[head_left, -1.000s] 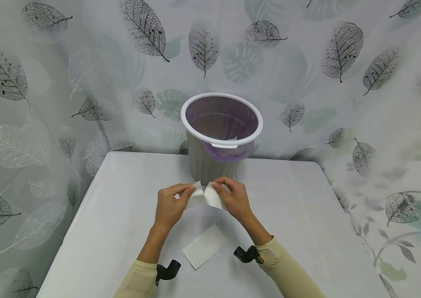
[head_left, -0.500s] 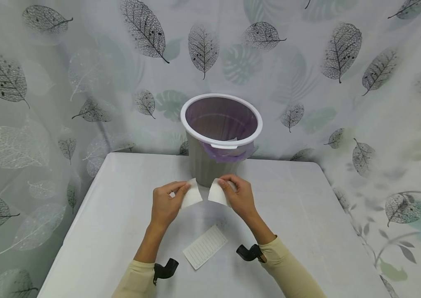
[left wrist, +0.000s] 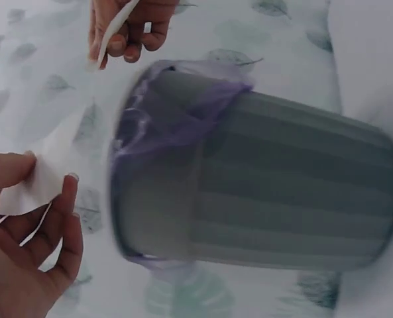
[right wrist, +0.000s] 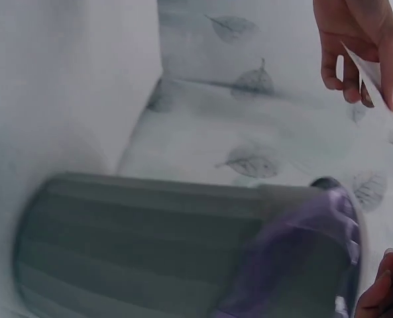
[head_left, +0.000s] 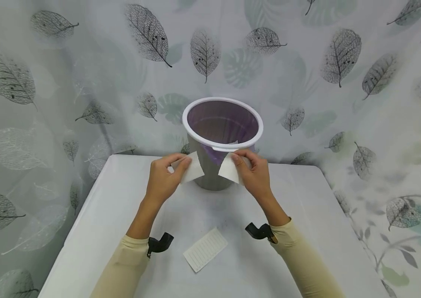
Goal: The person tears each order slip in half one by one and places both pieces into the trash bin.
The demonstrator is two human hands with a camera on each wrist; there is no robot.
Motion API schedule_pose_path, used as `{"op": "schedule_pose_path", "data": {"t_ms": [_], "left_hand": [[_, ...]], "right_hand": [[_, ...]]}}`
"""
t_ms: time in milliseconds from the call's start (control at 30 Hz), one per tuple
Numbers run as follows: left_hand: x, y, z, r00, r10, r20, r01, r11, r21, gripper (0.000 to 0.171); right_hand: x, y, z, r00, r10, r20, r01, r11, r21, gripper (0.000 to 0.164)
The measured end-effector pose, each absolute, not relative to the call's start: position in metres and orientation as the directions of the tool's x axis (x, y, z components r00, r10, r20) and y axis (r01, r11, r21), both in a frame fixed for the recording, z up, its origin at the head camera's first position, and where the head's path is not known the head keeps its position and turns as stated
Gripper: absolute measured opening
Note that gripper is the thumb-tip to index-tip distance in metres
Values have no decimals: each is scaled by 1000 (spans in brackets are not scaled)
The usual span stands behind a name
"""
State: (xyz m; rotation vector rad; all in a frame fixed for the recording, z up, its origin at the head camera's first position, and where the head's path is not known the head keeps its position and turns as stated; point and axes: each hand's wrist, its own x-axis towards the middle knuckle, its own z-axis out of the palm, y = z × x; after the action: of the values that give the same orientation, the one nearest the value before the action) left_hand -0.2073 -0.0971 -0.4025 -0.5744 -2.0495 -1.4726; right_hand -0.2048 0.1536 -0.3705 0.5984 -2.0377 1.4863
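My left hand (head_left: 165, 176) pinches a torn piece of white paper (head_left: 193, 169) between thumb and fingers, just in front of the bin's left side. A second white paper piece (head_left: 229, 169) is pinched by my right hand (head_left: 256, 176), at the bin's right front. The two pieces are apart from each other. Behind them stands a grey trash bin (head_left: 214, 178) with a white rim and a purple liner hanging over its front edge. In the left wrist view the left paper piece (left wrist: 47, 175) shows between thumb and fingers, beside the bin's rim.
A small lined paper slip (head_left: 205, 249) lies on the white table (head_left: 292, 256) between my forearms. Some white paper shows inside the bin. A leaf-patterned curtain (head_left: 121, 74) hangs behind and at both sides.
Both hands have moved forward and up toward the bin and further apart, each carrying its paper piece. The pieces, close together a second ago, have separated. The slip on the table stays put.
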Motion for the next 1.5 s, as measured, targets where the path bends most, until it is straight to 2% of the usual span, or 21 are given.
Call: {"op": "schedule_pose_path", "data": {"t_ms": [267,500,600,667,867,1133,1333,1500], "left_hand": [[-237,-87,-357,-723,67,687,664,341,665,18],[-272,-71,-338,-648,90,756,738,320,594,18],[-286,-61,-333,-637,105,764,750,315,582,18],[-292,-53,-331,-652,122,748,737,332,588,20],[-306,-43,-335,-735,192,650,650,470,597,23],[-309,-46,-345,-757,211,618,608,574,549,22],[-299,-50,-348,-741,201,640,621,567,541,24],[-277,-55,-365,-653,183,735,707,495,505,25]], "right_hand": [[-235,162,-325,-644,-21,765,-734,298,-610,6],[-287,173,-319,-579,-29,815,-761,377,-528,8],[-301,178,-316,-555,-49,830,-769,410,-490,9],[-308,181,-316,-563,-77,823,-758,444,-477,11],[-319,181,-326,-659,-164,734,-684,535,-496,14],[-321,181,-341,-702,-223,676,-663,550,-507,15],[-310,184,-344,-713,-229,663,-652,565,-506,24],[-292,184,-351,-692,-191,697,-677,507,-534,25]]}}
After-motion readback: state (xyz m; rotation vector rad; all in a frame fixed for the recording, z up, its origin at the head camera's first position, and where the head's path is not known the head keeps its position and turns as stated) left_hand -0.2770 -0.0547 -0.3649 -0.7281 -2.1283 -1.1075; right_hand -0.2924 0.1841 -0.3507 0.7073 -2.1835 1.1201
